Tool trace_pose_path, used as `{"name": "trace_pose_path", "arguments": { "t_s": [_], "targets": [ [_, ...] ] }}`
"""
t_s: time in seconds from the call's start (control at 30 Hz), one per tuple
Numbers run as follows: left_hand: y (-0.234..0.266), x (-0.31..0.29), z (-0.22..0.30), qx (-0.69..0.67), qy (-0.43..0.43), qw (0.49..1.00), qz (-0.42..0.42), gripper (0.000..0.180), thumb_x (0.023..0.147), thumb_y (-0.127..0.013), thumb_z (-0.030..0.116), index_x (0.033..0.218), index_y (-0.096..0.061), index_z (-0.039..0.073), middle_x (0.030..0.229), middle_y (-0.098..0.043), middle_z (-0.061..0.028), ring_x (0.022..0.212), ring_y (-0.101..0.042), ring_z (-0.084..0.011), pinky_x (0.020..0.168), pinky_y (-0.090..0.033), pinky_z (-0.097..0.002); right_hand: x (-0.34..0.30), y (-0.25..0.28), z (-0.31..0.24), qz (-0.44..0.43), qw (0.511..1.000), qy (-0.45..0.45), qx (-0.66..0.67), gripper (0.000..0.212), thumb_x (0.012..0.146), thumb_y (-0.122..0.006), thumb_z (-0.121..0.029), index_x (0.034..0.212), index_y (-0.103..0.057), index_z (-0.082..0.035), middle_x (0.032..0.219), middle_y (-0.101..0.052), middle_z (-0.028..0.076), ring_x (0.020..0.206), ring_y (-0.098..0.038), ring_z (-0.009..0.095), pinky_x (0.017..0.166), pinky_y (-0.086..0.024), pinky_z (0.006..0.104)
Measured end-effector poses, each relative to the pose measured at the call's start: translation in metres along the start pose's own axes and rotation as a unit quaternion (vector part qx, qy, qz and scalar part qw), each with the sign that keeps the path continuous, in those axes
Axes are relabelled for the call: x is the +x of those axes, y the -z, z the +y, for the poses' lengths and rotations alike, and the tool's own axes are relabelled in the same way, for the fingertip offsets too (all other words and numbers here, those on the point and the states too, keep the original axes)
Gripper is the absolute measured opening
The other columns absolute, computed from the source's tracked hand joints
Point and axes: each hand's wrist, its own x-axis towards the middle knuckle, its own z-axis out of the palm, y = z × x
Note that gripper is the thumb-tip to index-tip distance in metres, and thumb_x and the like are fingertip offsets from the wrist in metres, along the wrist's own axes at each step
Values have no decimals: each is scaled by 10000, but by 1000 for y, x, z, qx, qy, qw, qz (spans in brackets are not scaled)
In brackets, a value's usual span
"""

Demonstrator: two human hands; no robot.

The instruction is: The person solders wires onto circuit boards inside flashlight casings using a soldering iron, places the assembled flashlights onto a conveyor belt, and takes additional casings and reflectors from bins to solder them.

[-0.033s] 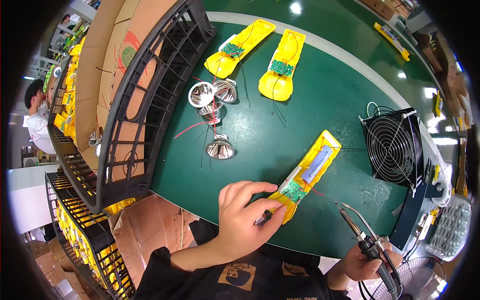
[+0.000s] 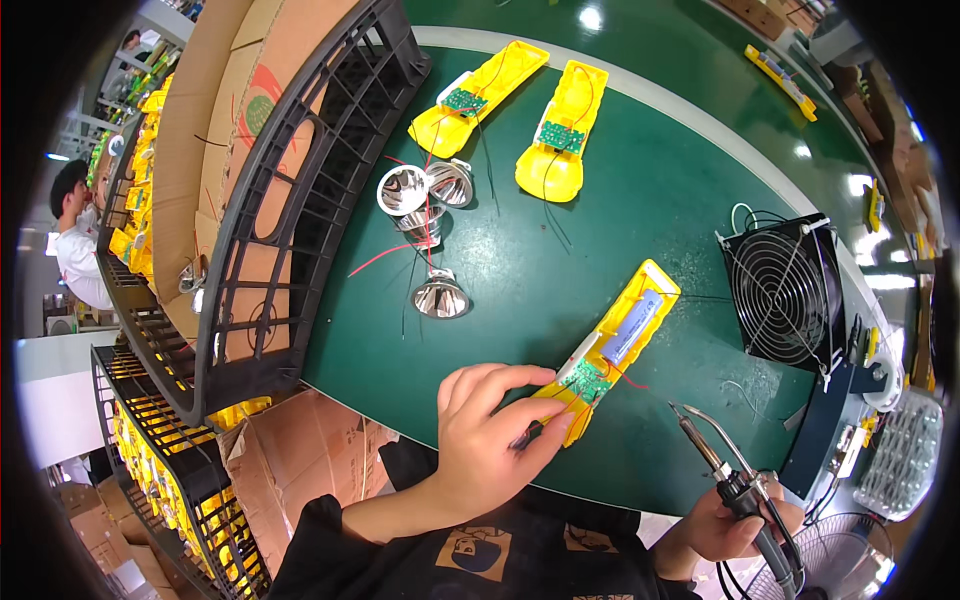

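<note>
My left hand [image 2: 495, 420] pinches the near end of a yellow flashlight housing [image 2: 655, 285], thumb and fingers closed around its edge. Inside the housing are a blue-violet cylindrical battery [image 2: 632, 328] and a green circuit board [image 2: 585, 382] with thin wires; a red wire sticks out to the right. Part of the near end is hidden by my fingers. My right hand [image 2: 735, 525] grips a soldering iron [image 2: 740, 495] with a curved metal tube beside its shaft. Its tip points up and left, apart from the housing.
Two more yellow housings [image 2: 550, 180] [image 2: 440, 132] with boards lie at the far side. Several shiny reflectors [image 2: 440, 295] with wires sit left of centre. A black crate [image 2: 300, 230] with cardboard stands left. A black fan [image 2: 785, 295] is at the right, and another person [image 2: 78, 240] is far left.
The housing in my left hand has shifted very slightly to the left. My right hand and the soldering iron stay where they were.
</note>
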Motion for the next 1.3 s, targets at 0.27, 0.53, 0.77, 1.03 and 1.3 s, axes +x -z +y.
{"name": "trace_pose_path", "arguments": {
  "t_s": [0.27, 0.53, 0.77, 1.03, 1.3],
  "targets": [
    [-6, -12, 3, 49, -25, 998, 21, 106, 616, -666, 87, 698, -599, 86, 918, -578, 17, 728, -533, -143, 778, -353, -358, -6, 15, -6, 7, 1000, 2, 10, 389, 763, -556, -352, 745, -301, -59, 530, -374, 24, 421, -376, 83, 396, -318, 205],
    [-11, -18, 5, 35, -47, 995, 75, 94, 616, -648, 46, 689, -589, 51, 883, -593, -47, 709, -542, -193, 760, -367, -343, -18, 26, -9, 47, 998, 32, -13, 258, 729, -507, -217, 697, -333, -30, 552, -332, 34, 461, -310, 86, 444, -252, 203],
    [-2, -20, 12, -46, 6, 997, 61, 154, 643, -630, 55, 780, -568, 24, 923, -569, -145, 735, -553, -234, 747, -405, -343, -22, 38, -12, 56, 998, 35, 3, 258, 729, -517, -205, 711, -333, -25, 578, -339, 41, 501, -334, 105, 496, -277, 221],
    [-2, 36, 54, 232, -54, 967, -91, 394, 641, -628, 277, 809, -508, -58, 775, -528, -170, 723, -539, -293, 630, -454, -352, 6, 44, -15, 128, 990, 56, -15, 441, 722, -564, -377, 662, -289, -37, 524, -380, 67, 445, -396, 129, 428, -331, 233],
    [-50, 142, 61, 272, -27, 948, -163, 306, 618, -611, 198, 768, -525, -55, 757, -550, -189, 709, -561, -322, 630, -466, -393, 49, 74, -8, 171, 981, 75, 46, 313, 728, -522, -253, 671, -321, -20, 564, -380, 59, 477, -394, 138, 478, -353, 248]
  ]
}}
